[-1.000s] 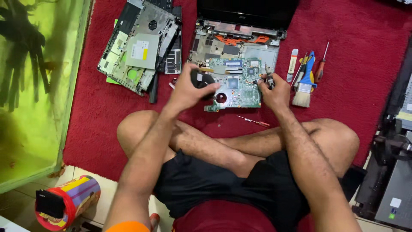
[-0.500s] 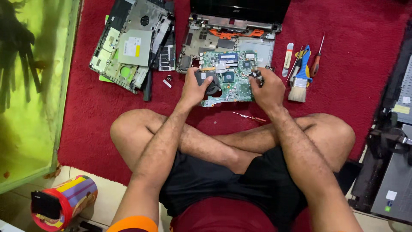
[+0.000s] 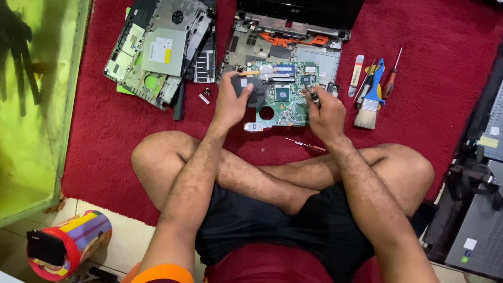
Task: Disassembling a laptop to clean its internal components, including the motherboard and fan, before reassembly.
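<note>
Circuit board [image 3: 285, 99] lies before the laptop base [image 3: 293, 44] (tools [image 3: 373, 86] right, removed panels [image 3: 157, 52] left).

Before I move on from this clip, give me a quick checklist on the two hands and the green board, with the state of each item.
1. Left hand on the black fan at the corner of the green board: ok.
2. Right hand closed on a small dark tool at the board's right edge: ok.
3. Tool tip seated on a screw: cannot tell, too small.
4. Board over the open laptop base: ok.
5. Brush and red-handled screwdriver laid on the red carpet beside the right hand: ok.
6. Loose small parts on the carpet, not gathered in anything: not ok.
</note>
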